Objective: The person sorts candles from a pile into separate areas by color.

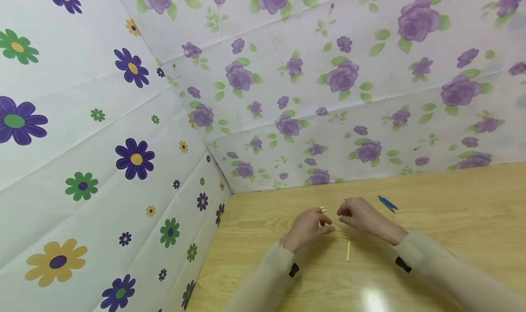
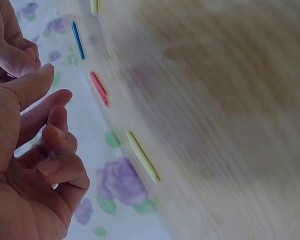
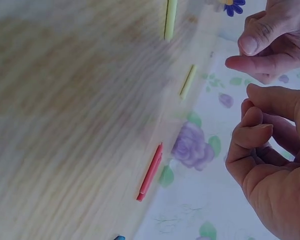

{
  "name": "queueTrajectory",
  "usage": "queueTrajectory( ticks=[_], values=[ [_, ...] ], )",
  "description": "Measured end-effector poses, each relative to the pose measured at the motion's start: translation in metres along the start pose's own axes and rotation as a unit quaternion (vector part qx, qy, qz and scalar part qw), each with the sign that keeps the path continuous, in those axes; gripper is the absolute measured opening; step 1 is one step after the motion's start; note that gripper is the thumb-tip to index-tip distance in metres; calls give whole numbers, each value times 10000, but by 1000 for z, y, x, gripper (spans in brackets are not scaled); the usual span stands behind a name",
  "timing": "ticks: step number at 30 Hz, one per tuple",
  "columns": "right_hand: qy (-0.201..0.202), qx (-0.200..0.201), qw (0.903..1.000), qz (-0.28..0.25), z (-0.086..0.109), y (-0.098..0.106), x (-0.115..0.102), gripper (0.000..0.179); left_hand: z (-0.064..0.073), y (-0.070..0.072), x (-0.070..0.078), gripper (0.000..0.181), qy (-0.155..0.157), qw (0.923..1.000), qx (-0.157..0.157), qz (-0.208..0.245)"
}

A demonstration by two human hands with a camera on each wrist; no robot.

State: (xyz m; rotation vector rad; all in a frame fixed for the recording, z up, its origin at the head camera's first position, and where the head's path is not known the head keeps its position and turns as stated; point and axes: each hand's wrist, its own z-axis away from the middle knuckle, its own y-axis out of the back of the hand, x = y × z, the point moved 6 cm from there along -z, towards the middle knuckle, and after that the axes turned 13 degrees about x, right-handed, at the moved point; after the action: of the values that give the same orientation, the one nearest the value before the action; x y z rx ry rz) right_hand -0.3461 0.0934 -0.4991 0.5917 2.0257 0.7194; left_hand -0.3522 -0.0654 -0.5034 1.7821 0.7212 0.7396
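Note:
My left hand (image 1: 308,228) hovers over the wooden table, its fingers loosely bent and thumb extended, with nothing visible between them. Facing it, my right hand (image 1: 363,217) has curled fingers and its thumb close to the index fingertip; no object shows in it. A thin yellow stick (image 1: 348,251) lies on the table just below the gap between the hands. Pale yellow sticks (image 1: 323,208) lie beyond the left hand. Blue sticks (image 1: 387,203) lie beyond the right hand. In the right wrist view, red sticks (image 3: 150,172) lie on the table; the head view does not show them.
The wooden table (image 1: 464,211) meets a wall covering with purple roses (image 1: 287,124) at the back. Another covering with daisies (image 1: 135,159) stands along the left side. Dark wrist straps (image 1: 403,264) show at the sleeves.

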Motion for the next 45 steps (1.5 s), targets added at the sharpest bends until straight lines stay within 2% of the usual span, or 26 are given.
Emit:
queueTrajectory(
  ticks=[5,8,15,24,32,39,45],
  values=[
    [175,65,9998,-45,11,5,-4,5,8,-3,12,20,331,9993,-7,-193],
    [-33,-31,9998,-195,20,7,-2,4,14,-7,19,19,574,9982,-18,-147],
    [-300,-5,9992,-281,38,15,-1,5,24,-13,34,18,827,9965,43,-82],
    [-585,-8,9975,-408,62,20,-3,6,38,-23,39,24,1329,9910,50,149],
    [-877,-4,9951,-464,75,28,-6,5,42,-28,46,35,1235,9923,118,41],
    [-916,-87,9945,-492,80,27,-3,5,42,-29,49,27,1054,9943,146,-90],
    [-979,-85,9941,-467,81,27,-2,5,43,-30,50,24,1028,9942,128,-281]
  ],
)
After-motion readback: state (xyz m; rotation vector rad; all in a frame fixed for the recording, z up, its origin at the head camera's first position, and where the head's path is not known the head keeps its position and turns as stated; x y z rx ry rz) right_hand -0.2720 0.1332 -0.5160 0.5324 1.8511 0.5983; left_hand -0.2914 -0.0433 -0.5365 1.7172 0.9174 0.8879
